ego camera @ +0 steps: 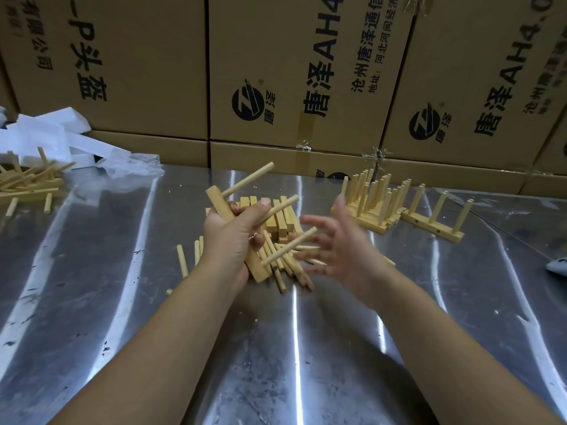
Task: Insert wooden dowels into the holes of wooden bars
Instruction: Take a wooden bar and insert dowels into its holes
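My left hand [231, 237] grips a wooden bar [219, 204], held tilted above the table, with three dowels standing out of it toward the right: a top dowel [250, 179], a middle dowel [280, 207] and a bottom dowel [290, 245]. My right hand [337, 250] is blurred, its fingers spread, just right of the bottom dowel and holding nothing. Under the hands lie loose dowels [285, 268] and a stack of plain bars [280, 219].
Finished bars with upright dowels [372, 199] stand at the back right, one more bar [435, 219] beside them. Another heap of wooden pieces [27, 182] and white foam [58, 136] lie at far left. Cardboard boxes [276, 81] wall the back of the metal table [291, 348].
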